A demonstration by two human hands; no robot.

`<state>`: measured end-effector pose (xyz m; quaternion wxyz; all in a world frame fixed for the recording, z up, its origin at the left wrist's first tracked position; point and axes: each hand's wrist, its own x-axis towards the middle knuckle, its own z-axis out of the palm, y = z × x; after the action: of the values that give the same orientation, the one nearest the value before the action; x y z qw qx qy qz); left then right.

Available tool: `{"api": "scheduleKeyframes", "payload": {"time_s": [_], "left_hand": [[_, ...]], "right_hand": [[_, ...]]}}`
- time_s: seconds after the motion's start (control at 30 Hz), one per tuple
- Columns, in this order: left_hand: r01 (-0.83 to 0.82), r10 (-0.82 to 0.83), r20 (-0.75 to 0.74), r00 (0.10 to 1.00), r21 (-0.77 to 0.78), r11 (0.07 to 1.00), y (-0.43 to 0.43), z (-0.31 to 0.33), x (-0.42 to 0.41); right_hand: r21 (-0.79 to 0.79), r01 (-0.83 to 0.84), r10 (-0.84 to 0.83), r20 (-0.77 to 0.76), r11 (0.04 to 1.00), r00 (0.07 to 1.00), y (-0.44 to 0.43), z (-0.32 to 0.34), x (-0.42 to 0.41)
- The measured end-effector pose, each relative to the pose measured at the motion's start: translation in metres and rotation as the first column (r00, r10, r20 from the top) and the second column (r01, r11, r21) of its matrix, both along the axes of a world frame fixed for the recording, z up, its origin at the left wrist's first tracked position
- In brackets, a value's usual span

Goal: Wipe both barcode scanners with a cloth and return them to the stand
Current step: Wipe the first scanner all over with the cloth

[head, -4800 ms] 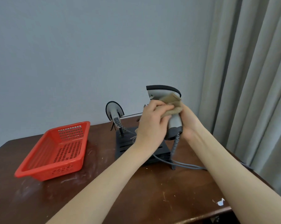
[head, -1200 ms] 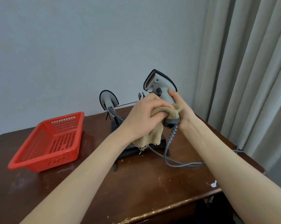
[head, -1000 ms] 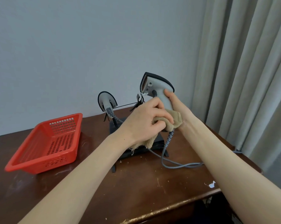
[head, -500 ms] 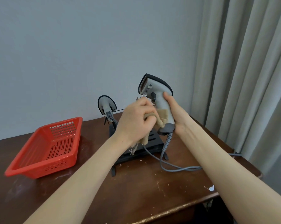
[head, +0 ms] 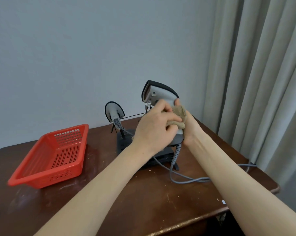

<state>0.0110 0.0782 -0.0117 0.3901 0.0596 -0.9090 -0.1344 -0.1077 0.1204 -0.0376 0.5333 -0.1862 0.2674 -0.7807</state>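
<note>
My right hand [head: 189, 130] grips the handle of a grey and black barcode scanner [head: 159, 92], held upright above the black stand [head: 125, 143]. My left hand [head: 154, 128] presses a beige cloth [head: 178, 113] against the scanner's handle, just under its head. The scanner's grey coiled cable [head: 181, 178] trails down across the table. A second scanner [head: 114, 111] hangs on the left side of the stand, head up, apart from both hands.
A red perforated plastic basket [head: 47, 169] sits at the left of the dark wooden table [head: 152, 200]. Grey curtains [head: 263, 82] hang close on the right. A pale wall stands behind the stand. The table's front edge runs near my forearms.
My left hand has slid the cloth up the scanner's handle, from near its base to just below the head. The right hand still holds the scanner in about the same place.
</note>
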Motion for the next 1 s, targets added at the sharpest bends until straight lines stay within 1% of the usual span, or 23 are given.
{"api": "scheduleKeyframes", "payload": {"time_s": [0.07, 0.13, 0.17, 0.2, 0.27, 0.33, 0.43, 0.57, 0.6, 0.67, 0.73, 0.8, 0.93, 1.0], "left_hand": [[0.075, -0.078, 0.056, 0.995, 0.061, 0.995, 0.005, -0.005, 0.007], [0.142, -0.153, 0.069, 0.986, 0.143, 0.979, 0.003, -0.005, 0.012], [0.157, -0.165, 0.033, 0.986, 0.17, 0.973, 0.001, -0.003, 0.014], [0.146, -0.143, -0.03, 0.989, 0.181, 0.973, -0.002, -0.001, 0.014], [0.066, -0.038, -0.148, 0.988, 0.187, 0.98, -0.01, 0.001, 0.011], [0.027, 0.002, -0.164, 0.986, 0.177, 0.984, -0.015, -0.002, 0.006], [0.087, -0.065, -0.128, 0.99, 0.178, 0.98, -0.011, -0.015, 0.004], [0.18, -0.153, -0.109, 0.982, 0.32, 0.93, -0.002, -0.02, 0.013], [0.178, -0.141, -0.13, 0.981, 0.346, 0.921, -0.004, -0.019, 0.015], [0.13, -0.055, -0.191, 0.98, 0.405, 0.905, -0.01, -0.017, 0.014], [0.05, 0.06, -0.225, 0.972, 0.452, 0.89, -0.014, -0.012, 0.009], [-0.007, 0.124, -0.22, 0.968, 0.47, 0.883, -0.015, -0.008, 0.002], [-0.031, 0.115, -0.164, 0.98, 0.442, 0.896, -0.009, -0.009, -0.01], [-0.028, 0.094, -0.13, 0.987, 0.435, 0.9, -0.004, -0.015, -0.011]], "right_hand": [[0.009, -0.066, 0.065, 0.026, 0.998, 0.998, -0.002, 0.0, -0.001], [-0.016, -0.081, 0.08, -0.026, 0.997, 0.996, -0.001, 0.002, 0.002], [-0.013, -0.091, 0.091, -0.056, 0.996, 0.994, 0.0, 0.003, 0.003], [-0.001, -0.089, 0.089, -0.071, 0.996, 0.993, 0.0, 0.003, 0.002], [-0.009, -0.042, 0.041, -0.104, 0.999, 0.994, -0.001, 0.005, 0.003], [-0.015, -0.003, 0.002, -0.06, 1.0, 0.998, -0.004, 0.006, 0.0], [-0.042, -0.021, 0.022, 0.025, 0.999, 0.999, -0.001, 0.005, -0.001], [0.002, -0.017, 0.016, 0.047, 1.0, 0.999, 0.007, 0.005, -0.007], [0.016, -0.007, 0.007, 0.052, 1.0, 0.999, 0.008, 0.005, -0.008], [0.04, 0.001, -0.003, 0.056, 0.999, 0.998, 0.01, 0.006, -0.009], [0.044, -0.06, 0.055, 0.109, 0.997, 0.993, 0.012, 0.006, -0.008], [0.042, -0.098, 0.092, 0.125, 0.994, 0.988, 0.012, 0.004, -0.008], [0.072, -0.007, 0.006, 0.017, 0.997, 1.0, 0.007, 0.002, -0.007], [0.058, 0.018, -0.018, 0.0, 0.998, 1.0, 0.006, 0.002, -0.008]]}}
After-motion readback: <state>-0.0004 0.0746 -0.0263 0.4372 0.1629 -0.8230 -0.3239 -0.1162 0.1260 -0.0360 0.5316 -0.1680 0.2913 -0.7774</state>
